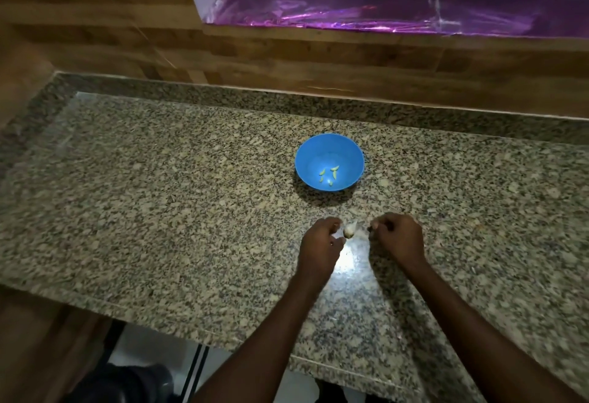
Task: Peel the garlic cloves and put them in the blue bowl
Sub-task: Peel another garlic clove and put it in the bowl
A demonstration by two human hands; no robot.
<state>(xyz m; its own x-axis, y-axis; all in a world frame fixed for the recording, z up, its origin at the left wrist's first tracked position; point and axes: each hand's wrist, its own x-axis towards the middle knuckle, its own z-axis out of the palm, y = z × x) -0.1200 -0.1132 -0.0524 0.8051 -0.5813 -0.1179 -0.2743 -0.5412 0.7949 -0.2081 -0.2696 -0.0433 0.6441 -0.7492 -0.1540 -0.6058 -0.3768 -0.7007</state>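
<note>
Your left hand [320, 241] pinches the garlic clove [445, 229] at its fingertips, just above the table [159, 195]. Your right hand [398, 240] is curled close beside it; whether it holds peel cannot be determined. The blue bowl [329, 147], holding peeled cloves [328, 174], lies straight ahead, nearer the left hand.

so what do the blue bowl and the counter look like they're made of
The round blue bowl looks like plastic: uniform colour, smooth, slightly matte. The speckled grey-beige countertop looks like polished granite: mottled grain, with a bright glare between the hands.
</note>
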